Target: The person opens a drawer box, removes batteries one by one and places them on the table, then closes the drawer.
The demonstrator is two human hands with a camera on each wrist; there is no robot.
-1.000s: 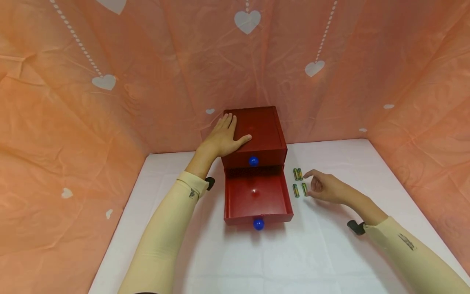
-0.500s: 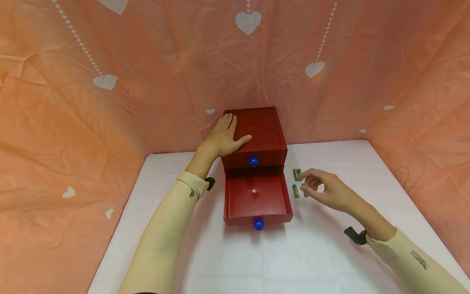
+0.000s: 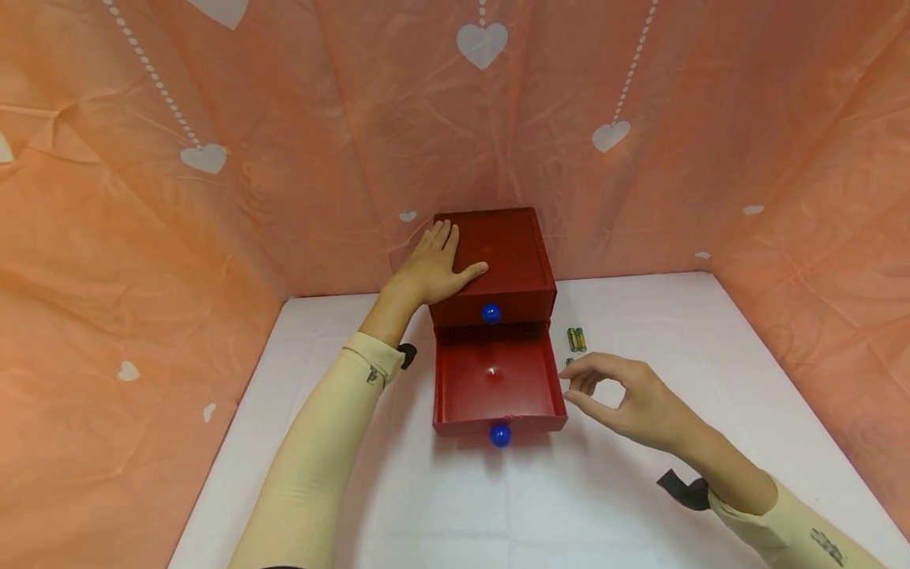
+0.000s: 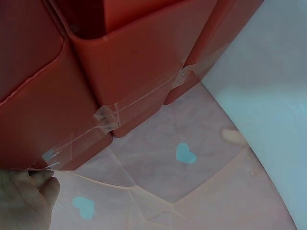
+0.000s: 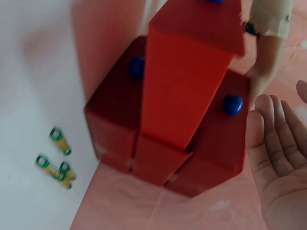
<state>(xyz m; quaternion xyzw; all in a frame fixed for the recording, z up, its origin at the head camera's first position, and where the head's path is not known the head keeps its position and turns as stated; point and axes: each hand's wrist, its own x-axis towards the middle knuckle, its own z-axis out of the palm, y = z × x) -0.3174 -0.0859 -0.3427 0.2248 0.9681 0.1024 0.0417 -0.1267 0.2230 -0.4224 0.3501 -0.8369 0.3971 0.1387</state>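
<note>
A red drawer cabinet (image 3: 501, 245) with blue knobs stands at the back. Its middle drawer (image 3: 498, 383) is pulled out, and only its bare red floor shows. My left hand (image 3: 426, 269) rests flat on the cabinet's top, fingers spread; in the left wrist view, this hand (image 4: 24, 201) touches the cabinet's edge. Beside the drawer's right rim is my right hand (image 3: 626, 395), thumb and fingers bent in a loose C with a gap between the tips. Several green-and-yellow batteries (image 3: 577, 340) lie on the table just beyond it, partly covered by that hand.
A white cloth covers the table (image 3: 498, 514). Pinkish-orange sheets with white hearts hang behind and at both sides, the back one (image 3: 355, 158) close behind the cabinet. Clear tape (image 4: 105, 117) joins the stacked drawer units.
My right hand has moved from beside the batteries down and left to the open drawer's right edge. The left hand and the cabinet have stayed put.
</note>
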